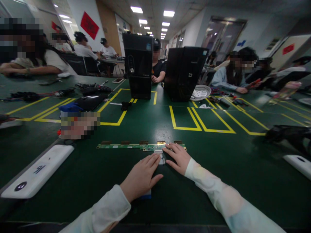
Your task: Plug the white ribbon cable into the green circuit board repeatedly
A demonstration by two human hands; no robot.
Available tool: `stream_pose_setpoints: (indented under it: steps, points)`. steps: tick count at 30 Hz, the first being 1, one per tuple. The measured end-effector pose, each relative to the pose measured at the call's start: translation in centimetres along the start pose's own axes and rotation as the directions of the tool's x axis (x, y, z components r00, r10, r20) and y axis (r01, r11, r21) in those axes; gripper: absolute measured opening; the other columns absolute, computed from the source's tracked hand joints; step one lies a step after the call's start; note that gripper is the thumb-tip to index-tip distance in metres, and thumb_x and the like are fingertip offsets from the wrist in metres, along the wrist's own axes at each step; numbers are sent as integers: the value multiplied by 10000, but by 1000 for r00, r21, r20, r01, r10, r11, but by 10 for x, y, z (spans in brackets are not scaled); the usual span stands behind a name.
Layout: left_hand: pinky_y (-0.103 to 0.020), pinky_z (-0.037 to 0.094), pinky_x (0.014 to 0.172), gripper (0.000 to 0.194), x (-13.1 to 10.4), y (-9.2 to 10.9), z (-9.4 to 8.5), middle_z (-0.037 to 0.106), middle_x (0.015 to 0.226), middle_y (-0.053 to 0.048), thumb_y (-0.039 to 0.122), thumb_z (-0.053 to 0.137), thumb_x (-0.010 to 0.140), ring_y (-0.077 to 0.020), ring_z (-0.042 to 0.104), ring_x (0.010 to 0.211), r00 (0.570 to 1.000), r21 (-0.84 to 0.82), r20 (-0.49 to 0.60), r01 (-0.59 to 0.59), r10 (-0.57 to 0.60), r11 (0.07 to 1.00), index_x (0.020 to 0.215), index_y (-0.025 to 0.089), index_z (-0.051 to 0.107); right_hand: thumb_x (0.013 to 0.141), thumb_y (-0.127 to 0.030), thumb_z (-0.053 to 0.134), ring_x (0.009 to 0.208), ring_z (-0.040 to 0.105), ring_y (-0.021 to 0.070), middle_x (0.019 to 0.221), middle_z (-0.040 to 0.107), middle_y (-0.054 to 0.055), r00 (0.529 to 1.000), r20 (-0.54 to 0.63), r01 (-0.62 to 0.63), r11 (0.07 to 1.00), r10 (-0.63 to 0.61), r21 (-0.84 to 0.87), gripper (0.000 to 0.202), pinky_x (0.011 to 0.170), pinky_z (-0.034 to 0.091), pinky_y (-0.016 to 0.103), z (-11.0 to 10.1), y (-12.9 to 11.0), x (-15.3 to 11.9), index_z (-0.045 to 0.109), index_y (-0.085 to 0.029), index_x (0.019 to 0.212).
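A long, narrow green circuit board [121, 146] lies crosswise on the green table in front of me, with several brown tabs along its far edge. From a connector near its right part, a white flat ribbon cable [161, 160] runs toward me. My left hand [144, 174] lies palm down over the cable, fingers stretched out and fingertips on it, hiding most of its length. A blue end piece [147, 195] shows below that hand. My right hand [178, 158] is spread, with its fingertips on the board's right part and the thumb beside the cable.
To the left lies a white oblong device [39, 171]; a similar one [298, 165] is at the right edge. Two black computer towers [138, 68] stand at the back, near a white basket [201, 92]. Yellow tape [187, 128] marks the table. Several people sit around.
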State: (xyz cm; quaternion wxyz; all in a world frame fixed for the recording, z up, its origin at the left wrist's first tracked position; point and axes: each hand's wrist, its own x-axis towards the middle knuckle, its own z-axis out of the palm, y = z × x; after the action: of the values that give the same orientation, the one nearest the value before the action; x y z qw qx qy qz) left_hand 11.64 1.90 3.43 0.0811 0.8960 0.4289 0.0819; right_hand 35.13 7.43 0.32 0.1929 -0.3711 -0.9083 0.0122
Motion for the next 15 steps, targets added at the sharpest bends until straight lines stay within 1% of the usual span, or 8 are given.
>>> stream_pose_setpoints:
  steps: [5, 8, 11, 13, 15]
  points:
    - [-456, 380, 1092, 628, 2, -3, -1, 434, 1488, -144, 536, 313, 966, -272, 410, 1365, 1000, -18, -6, -23, 23, 1000, 1442, 132, 381, 932, -397, 476, 1264, 411, 293, 1340, 521, 151, 1000, -1, -8, 1000, 8, 1, 482, 1049, 383, 517, -3, -2, 0, 519, -178, 1359]
    - [-454, 373, 1098, 582, 3, -6, -5, 459, 1473, -127, 509, 320, 974, -253, 428, 1354, 998, -33, -26, -56, 55, 998, 1434, 162, 394, 929, -396, 477, 1276, 403, 294, 1358, 512, 147, 1000, 7, -12, 1000, 12, 10, 487, 1055, 374, 525, -4, -2, 0, 512, -187, 1369]
    - [-454, 371, 1102, 559, 5, -9, -9, 458, 1477, -114, 489, 323, 978, -248, 430, 1352, 997, -41, -1, -81, 81, 996, 1433, 171, 397, 926, -393, 479, 1286, 394, 296, 1368, 506, 146, 1000, 13, -11, 1000, 11, 14, 495, 1062, 366, 523, -4, -2, -1, 510, -180, 1371]
    - [-456, 367, 1104, 557, 5, -11, -10, 453, 1480, -109, 488, 328, 977, -247, 430, 1352, 996, -45, 2, -84, 84, 995, 1434, 176, 394, 921, -394, 487, 1290, 390, 296, 1369, 505, 148, 1000, 16, -11, 1000, 11, 15, 504, 1065, 362, 524, -4, -2, -1, 506, -178, 1375]
    - [-458, 367, 1105, 556, 4, -10, -9, 460, 1476, -106, 491, 341, 973, -244, 435, 1347, 997, -51, -18, -80, 79, 995, 1435, 187, 393, 916, -396, 494, 1294, 386, 295, 1370, 503, 147, 1000, 19, -13, 1000, 13, 12, 510, 1065, 362, 527, -4, -2, -1, 501, -184, 1380]
